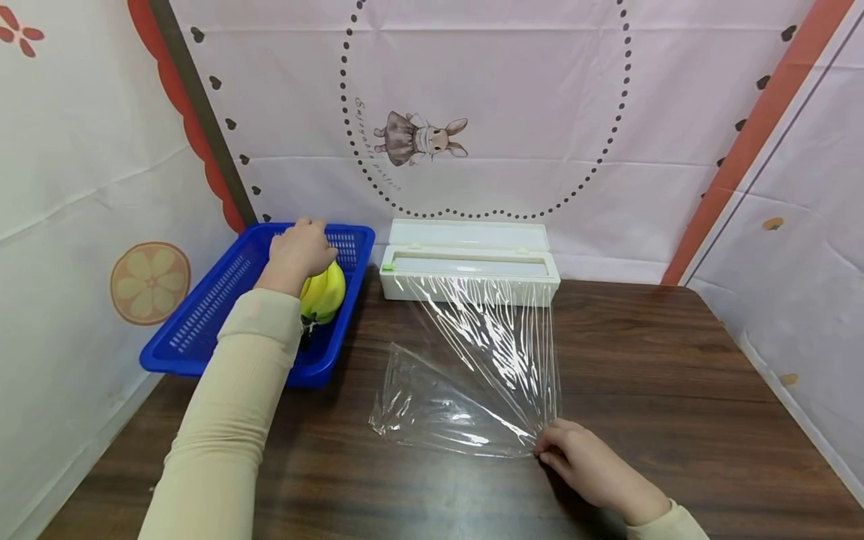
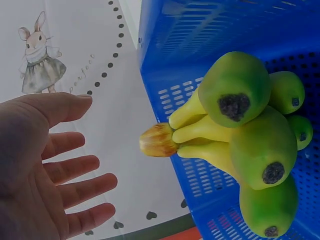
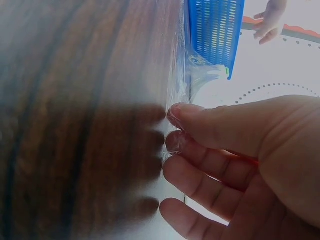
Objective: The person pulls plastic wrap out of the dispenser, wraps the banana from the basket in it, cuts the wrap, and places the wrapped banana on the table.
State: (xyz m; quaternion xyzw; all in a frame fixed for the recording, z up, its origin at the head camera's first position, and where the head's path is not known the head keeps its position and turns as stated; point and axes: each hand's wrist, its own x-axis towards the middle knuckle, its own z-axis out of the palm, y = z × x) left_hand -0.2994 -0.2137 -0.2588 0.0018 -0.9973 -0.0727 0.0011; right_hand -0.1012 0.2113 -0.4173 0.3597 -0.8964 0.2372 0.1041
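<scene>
A bunch of bananas (image 2: pixel 260 140), yellow with green tips, lies in the blue plastic basket (image 1: pixel 324 367) at the left. Just above it is my left hand (image 1: pixel 300 251); in the left wrist view its fingers are spread apart from the bananas and hold nothing. My right hand (image 1: pixel 587 465) pinches a corner of clear plastic wrap (image 1: pixel 466 405) between thumb and forefinger, low over the table. From there the film stretches back, creased, to a white wrap dispenser (image 1: pixel 472 289) with its lid raised.
A dark wooden table (image 1: pixel 648 375) carries everything. Behind it hangs a pale printed cloth (image 1: pixel 506 90) with a rabbit figure, and similar cloth closes both sides. A green slider (image 1: pixel 388 267) sits at the dispenser's left end.
</scene>
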